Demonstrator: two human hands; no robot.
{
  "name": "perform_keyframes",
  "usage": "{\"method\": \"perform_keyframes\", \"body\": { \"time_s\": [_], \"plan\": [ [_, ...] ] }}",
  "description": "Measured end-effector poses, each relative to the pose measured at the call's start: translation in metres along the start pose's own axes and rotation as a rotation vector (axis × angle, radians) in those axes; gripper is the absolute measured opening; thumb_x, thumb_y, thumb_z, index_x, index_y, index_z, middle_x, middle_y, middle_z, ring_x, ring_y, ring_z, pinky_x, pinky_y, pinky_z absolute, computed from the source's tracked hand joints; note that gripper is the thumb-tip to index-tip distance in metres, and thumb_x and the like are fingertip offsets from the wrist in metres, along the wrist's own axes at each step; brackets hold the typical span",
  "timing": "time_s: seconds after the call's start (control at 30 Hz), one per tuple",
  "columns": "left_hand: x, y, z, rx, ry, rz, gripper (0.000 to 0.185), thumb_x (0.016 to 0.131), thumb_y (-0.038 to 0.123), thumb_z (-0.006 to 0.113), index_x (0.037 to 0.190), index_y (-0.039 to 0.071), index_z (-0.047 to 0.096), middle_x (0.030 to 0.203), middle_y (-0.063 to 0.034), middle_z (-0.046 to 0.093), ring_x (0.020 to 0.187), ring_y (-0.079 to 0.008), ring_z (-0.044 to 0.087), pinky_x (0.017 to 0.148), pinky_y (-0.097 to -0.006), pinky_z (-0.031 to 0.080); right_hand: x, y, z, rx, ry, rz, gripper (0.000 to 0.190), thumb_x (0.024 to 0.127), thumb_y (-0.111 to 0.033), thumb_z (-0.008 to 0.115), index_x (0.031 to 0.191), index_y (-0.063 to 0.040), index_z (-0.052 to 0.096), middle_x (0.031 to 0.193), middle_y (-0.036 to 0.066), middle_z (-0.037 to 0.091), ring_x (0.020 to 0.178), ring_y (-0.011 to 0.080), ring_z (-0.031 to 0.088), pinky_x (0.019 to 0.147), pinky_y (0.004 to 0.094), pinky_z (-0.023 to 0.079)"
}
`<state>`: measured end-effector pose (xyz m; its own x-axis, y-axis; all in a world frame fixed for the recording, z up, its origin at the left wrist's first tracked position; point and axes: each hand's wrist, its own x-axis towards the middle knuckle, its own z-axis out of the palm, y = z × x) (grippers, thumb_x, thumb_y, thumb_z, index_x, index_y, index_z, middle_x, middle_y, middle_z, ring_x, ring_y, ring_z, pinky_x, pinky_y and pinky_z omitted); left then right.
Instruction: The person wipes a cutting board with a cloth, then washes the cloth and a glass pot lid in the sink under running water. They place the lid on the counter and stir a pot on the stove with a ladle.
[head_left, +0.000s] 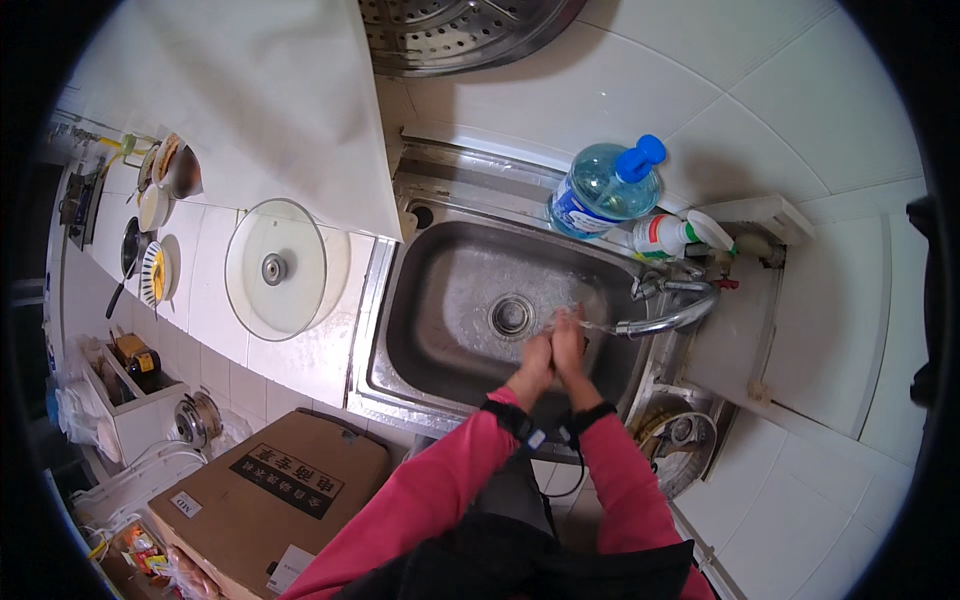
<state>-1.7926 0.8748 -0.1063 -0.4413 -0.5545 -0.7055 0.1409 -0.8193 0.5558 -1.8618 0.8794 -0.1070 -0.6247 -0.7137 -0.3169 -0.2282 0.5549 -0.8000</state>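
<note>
Water runs from the curved metal faucet (667, 319) onto my two hands, which are close together over the stainless steel sink (442, 262). My left hand (537, 358) reaches in from the left, its inner side against the other hand. My right hand (568, 343) lies beside it, nearer the spout, with water splashing over its fingers. The fingers are small and blurred by the water, so whether anything is between them cannot be told. The round drain strainer (512, 316) is just left of the hands. Black bands circle both wrists over pink sleeves.
A large blue-capped bottle (600, 191) and a spray bottle (667, 236) stand behind the sink. On the left counter are a glass lid (251, 277) and a striped plate (166, 271). A cardboard box (225, 487) stands lower left; a metal pot (697, 450) is at right.
</note>
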Motion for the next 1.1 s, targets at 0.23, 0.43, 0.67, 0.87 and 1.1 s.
{"method": "perform_keyframes", "body": {
  "time_s": [0.23,0.43,0.67,0.87,1.1],
  "plan": [
    [0.004,0.012,-0.001,-0.516,0.142,-0.222,0.037,0.098,0.029,0.04,0.118,0.001,0.054,0.115,-0.011,0.058,0.103,-0.0248,0.055,0.088,-0.0378,0.045,-0.012,0.028,0.012,0.024,-0.137,-0.032,0.057,0.095,-0.037,0.045,0.132,0.005,0.039,0.13,0.029,0.044,0.124,0.0403,0.041,0.105,0.0405,0.029],
    [-0.009,0.003,-0.002,-0.451,0.12,-0.18,0.036,0.096,0.032,0.044,0.116,0.005,0.056,0.115,-0.0087,0.059,0.103,-0.0216,0.056,0.09,-0.0372,0.046,0.026,0.037,-0.002,0.436,-0.119,0.525,0.048,0.096,-0.038,0.045,0.123,0.001,0.047,0.116,0.019,0.055,0.107,0.0286,0.053,0.093,0.0388,0.041],
    [-0.007,0.029,-0.02,-0.515,0.055,-0.372,0.048,0.093,0.048,0.042,0.13,0.018,0.045,0.132,-0.0078,0.048,0.118,-0.0321,0.046,0.096,-0.0623,0.033,-0.015,-0.001,-0.044,0.508,-0.308,0.413,0.043,0.091,-0.033,0.053,0.123,-0.003,0.05,0.114,0.011,0.058,0.103,0.0234,0.057,0.086,0.0351,0.046],
    [0.003,-0.007,-0.008,-0.657,-0.153,-0.187,0.032,0.096,0.026,0.04,0.12,0.009,0.052,0.116,-0.0107,0.057,0.103,-0.029,0.056,0.086,-0.0472,0.048,-0.04,-0.007,-0.025,-0.17,-0.103,-0.318,0.048,0.091,-0.029,0.051,0.129,0.001,0.046,0.127,0.024,0.049,0.118,0.0366,0.048,0.1,0.0414,0.034],
    [0.004,-0.029,-0.01,-0.655,0.15,-0.334,0.028,0.094,0.024,0.046,0.115,0.007,0.055,0.105,-0.0094,0.061,0.096,-0.0231,0.059,0.078,-0.0371,0.052,-0.013,0.012,-0.02,0.099,-0.312,0.065,0.046,0.094,-0.027,0.046,0.13,0.002,0.043,0.125,0.025,0.049,0.119,0.0353,0.046,0.099,0.0387,0.034]
  ]
}}
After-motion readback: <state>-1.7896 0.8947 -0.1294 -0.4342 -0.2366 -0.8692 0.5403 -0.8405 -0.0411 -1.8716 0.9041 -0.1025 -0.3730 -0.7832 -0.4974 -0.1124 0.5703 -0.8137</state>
